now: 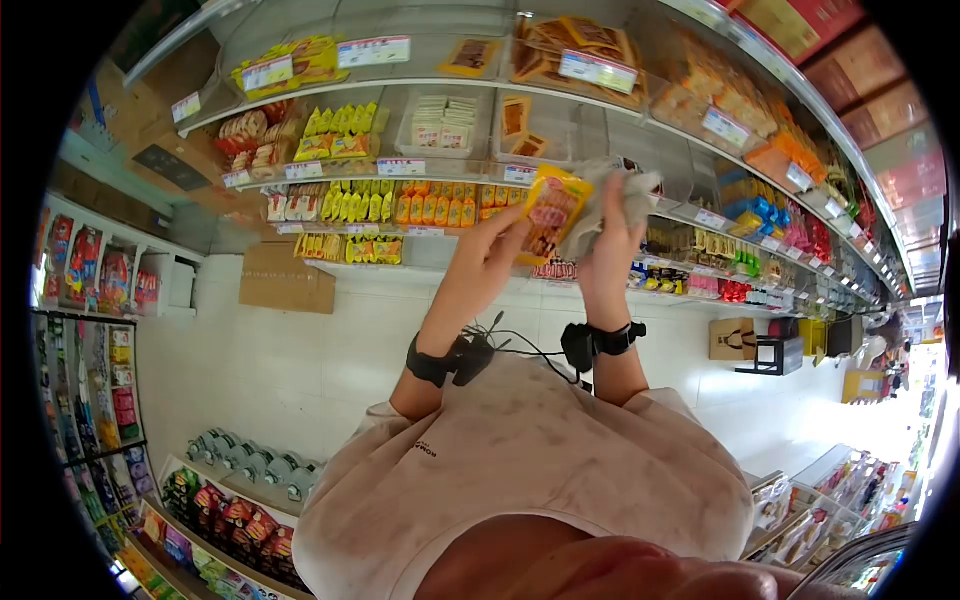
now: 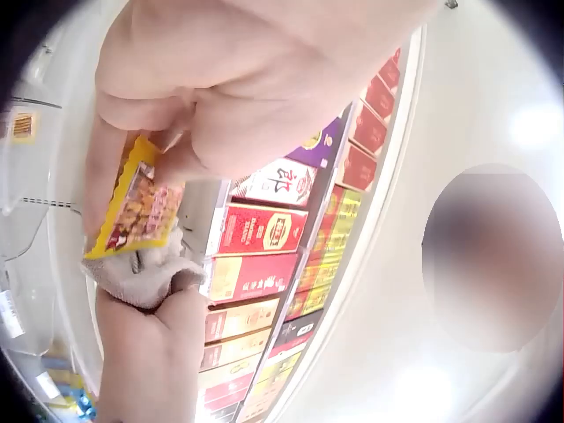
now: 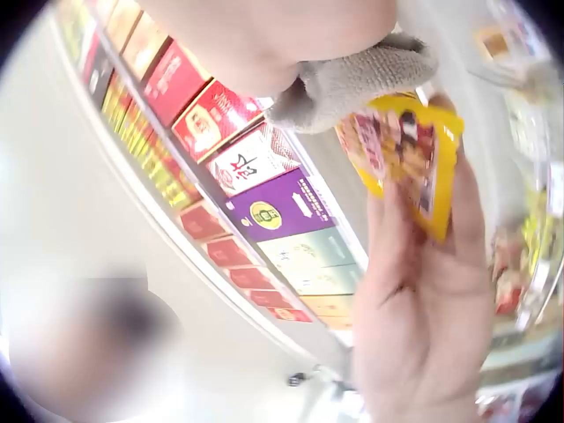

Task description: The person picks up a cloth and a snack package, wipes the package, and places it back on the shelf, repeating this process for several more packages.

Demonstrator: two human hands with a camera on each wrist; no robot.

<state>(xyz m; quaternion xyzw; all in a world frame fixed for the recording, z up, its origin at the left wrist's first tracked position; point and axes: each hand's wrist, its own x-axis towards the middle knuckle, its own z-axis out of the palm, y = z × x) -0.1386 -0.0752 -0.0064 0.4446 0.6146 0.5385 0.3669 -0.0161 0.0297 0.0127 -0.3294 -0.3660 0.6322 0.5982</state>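
My left hand [image 1: 487, 252] pinches a yellow snack packet [image 1: 551, 213] by its edge, thumb on the printed front. In the right wrist view the same packet [image 3: 407, 159] tilts up from the left fingers. A grey-white cloth [image 1: 597, 208] is bunched in my right hand [image 1: 612, 258], gripped between thumb and fingers. The cloth [image 2: 145, 273] lies against the packet's edge in the left wrist view. Both hands are raised in front of the shelves, close together.
Ahead, a shelf's clear bin [image 1: 540, 130] holds a few brown packets, beside a bin of white packets [image 1: 440, 125]. Yellow packets [image 1: 345, 120] stand to the left. A cardboard box [image 1: 287, 278] sits on the floor below. A black stool [image 1: 778, 354] stands at the right.
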